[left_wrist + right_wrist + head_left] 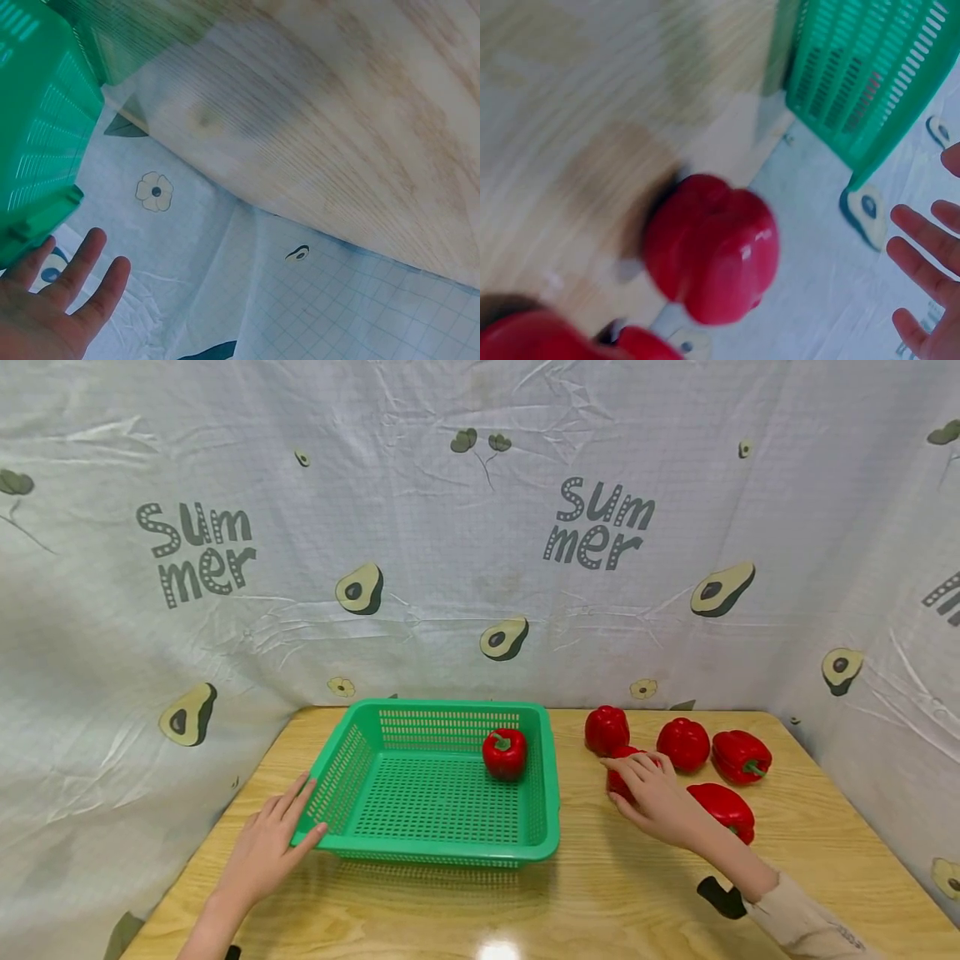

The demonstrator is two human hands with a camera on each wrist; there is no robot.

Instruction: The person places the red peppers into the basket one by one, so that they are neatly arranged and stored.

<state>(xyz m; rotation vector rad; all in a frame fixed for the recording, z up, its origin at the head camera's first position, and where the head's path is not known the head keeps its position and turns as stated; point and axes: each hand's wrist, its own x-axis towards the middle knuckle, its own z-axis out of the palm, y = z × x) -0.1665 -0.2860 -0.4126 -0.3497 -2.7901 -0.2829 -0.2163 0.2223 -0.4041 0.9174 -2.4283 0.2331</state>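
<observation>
A green plastic basket (442, 852) stands on the table with one red bell pepper (505, 754) inside, near its right wall. My left hand (262, 847) rests at the basket's left rim, fingers spread and fairly straight, thumb by the front corner. Right of the basket, my right hand (660, 797) is over another red bell pepper (621, 783), which it partly covers. In the right wrist view the fingers (926, 274) look spread and extended, apart from the bell pepper (712, 251) seen there. Whether the fingertips touch the covered pepper cannot be told.
Around the right hand lie more red bell peppers: one behind it (607, 731), two to the back right (683, 744) (741, 757), and one (722, 810) beside the wrist. A patterned cloth (450, 527) hangs behind the wooden table (600, 902).
</observation>
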